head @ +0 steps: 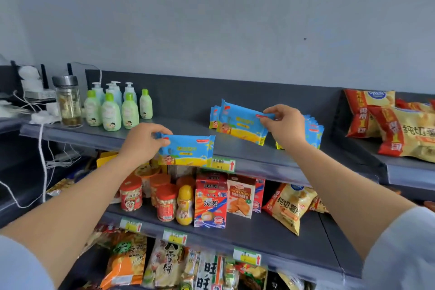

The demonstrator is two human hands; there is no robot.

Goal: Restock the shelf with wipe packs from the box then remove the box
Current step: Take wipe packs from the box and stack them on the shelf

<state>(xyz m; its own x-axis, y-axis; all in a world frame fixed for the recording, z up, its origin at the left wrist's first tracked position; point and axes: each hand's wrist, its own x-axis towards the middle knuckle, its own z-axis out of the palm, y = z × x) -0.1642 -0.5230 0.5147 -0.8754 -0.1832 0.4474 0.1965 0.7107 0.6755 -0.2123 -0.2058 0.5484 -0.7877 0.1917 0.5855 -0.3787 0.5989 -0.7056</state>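
My left hand point(143, 142) pinches the top left corner of a blue and yellow wipe pack point(188, 152), held in front of the top shelf's point(179, 128) front edge. My right hand point(286, 125) pinches the top right corner of another wipe pack point(240, 122), held tilted above the top shelf. Behind it stand more wipe packs point(213, 117), and a further row point(314, 130) stands behind my right hand. The box is not in view.
Green and white lotion bottles point(113, 110) and a glass jar point(67, 101) stand at the top shelf's left. Large snack bags point(400, 125) fill the right shelf. Jars, cartons and snack bags point(209, 202) crowd the lower shelves. White cables point(42, 148) hang at left.
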